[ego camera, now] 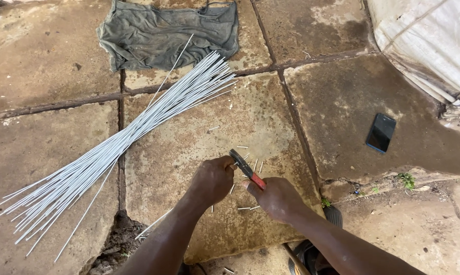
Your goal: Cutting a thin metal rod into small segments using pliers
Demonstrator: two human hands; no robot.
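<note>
red-handled pliers [246, 169] half hidden between both hands; whatever they grip unseen.

Cloth [166, 33]: grey-green, crumpled, 12 o'clock, on stone slabs [342, 102]. Phone [381, 133]: dark, face up, 3 o'clock. Sack [434, 46]: white, 2 o'clock corner. Weeds [405, 180]: small, green, in crack, 4 o'clock.
</note>
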